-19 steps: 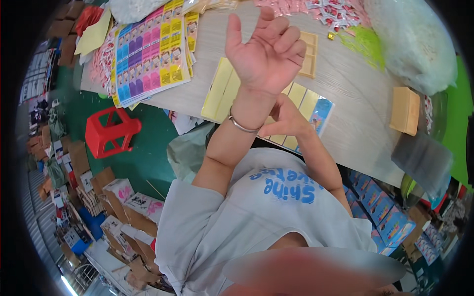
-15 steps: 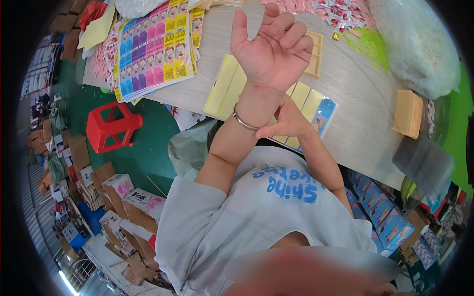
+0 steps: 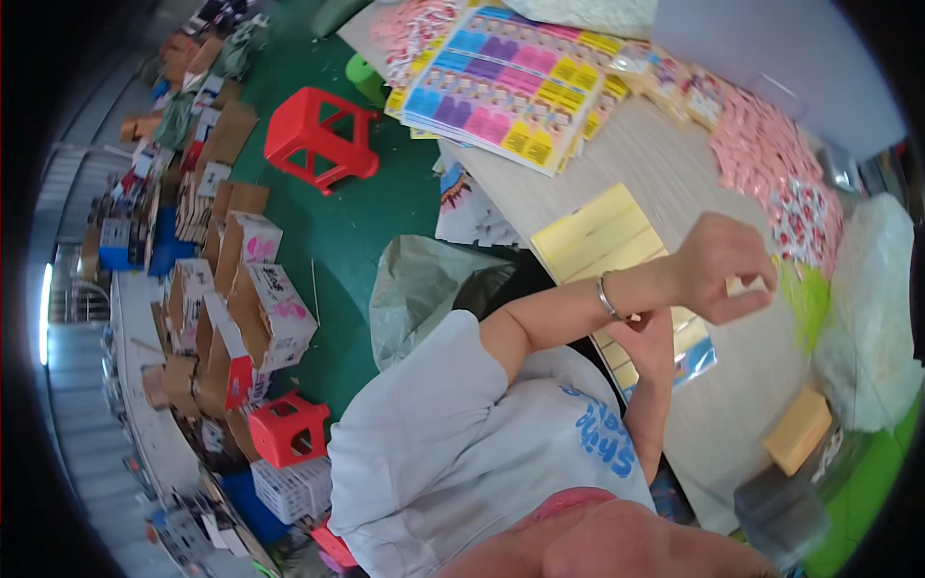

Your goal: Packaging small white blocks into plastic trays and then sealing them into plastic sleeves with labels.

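Above the table, my left hand (image 3: 725,270) has its fingers curled in a loose loop with the thumb. A pale patch shows inside the loop; I cannot tell whether it is held or lies behind. A metal bangle (image 3: 605,299) rings that wrist. Lower down, close below the left forearm, is my right hand (image 3: 646,345); the forearm covers most of its fingers. Under both arms lies a pale yellow sheet (image 3: 597,231) marked off in strips, with a blue printed end (image 3: 696,360) to the right.
A stack of colourful printed sheets (image 3: 506,87) lies at the table's far left. Pink pieces (image 3: 766,144) and small red-and-white packets (image 3: 807,222) are heaped at the back right, near a cloudy plastic bag (image 3: 872,318) and a tan block (image 3: 798,431). Red stools (image 3: 318,135) and cartons stand left.
My left hand has turned from palm up with fingers loosely bent to back up and curled. The view has swung, so table and stool appear shifted. My right hand stays near the left forearm.
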A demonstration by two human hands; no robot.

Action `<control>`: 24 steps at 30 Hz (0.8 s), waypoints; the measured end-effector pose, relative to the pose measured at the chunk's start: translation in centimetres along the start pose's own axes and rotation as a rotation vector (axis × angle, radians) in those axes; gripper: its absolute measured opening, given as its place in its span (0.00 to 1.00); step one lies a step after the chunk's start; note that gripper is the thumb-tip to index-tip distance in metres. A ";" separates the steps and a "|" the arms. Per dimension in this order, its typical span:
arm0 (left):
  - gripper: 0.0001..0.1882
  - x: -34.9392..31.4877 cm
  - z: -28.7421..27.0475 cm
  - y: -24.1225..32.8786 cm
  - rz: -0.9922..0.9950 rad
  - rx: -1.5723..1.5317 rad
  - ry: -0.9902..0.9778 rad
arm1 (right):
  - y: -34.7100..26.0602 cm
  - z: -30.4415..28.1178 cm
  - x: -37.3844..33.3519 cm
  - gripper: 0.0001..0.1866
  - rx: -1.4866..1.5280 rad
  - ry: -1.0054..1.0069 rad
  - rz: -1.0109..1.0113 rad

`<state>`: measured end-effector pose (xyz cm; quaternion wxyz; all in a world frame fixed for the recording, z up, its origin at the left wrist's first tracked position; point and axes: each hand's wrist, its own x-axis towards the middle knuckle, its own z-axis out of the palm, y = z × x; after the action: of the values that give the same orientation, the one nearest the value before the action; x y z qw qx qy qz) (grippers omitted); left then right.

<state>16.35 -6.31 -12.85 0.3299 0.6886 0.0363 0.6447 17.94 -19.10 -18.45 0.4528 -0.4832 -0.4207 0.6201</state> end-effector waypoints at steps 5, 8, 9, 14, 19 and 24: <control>0.04 -0.6 -0.1 0.6 0.152 0.059 -0.164 | -0.1 1.1 0.5 0.33 0.096 0.086 -0.055; 0.08 -1.4 0.8 2.1 -0.637 -0.616 0.000 | 1.8 0.7 1.0 0.37 0.087 0.029 -0.197; 0.08 -1.3 0.6 2.1 -0.627 -0.613 0.000 | 2.4 0.5 1.3 0.39 0.085 -0.027 -0.303; 0.22 -1.2 -0.1 1.5 -0.957 -1.626 0.399 | 3.4 0.3 2.2 0.36 0.122 -0.135 -0.275; 0.14 -1.3 -1.2 0.3 -0.799 -1.146 0.330 | 0.4 1.4 1.3 0.35 0.058 0.018 -0.110; 0.06 -2.5 -1.0 -0.3 -0.423 -0.302 0.093 | 1.9 0.0 1.1 0.40 0.091 -0.026 -0.041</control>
<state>15.09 -6.85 -15.19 0.5543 0.5783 0.0979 0.5905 17.46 -18.47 -20.46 0.4816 -0.4452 -0.4077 0.6354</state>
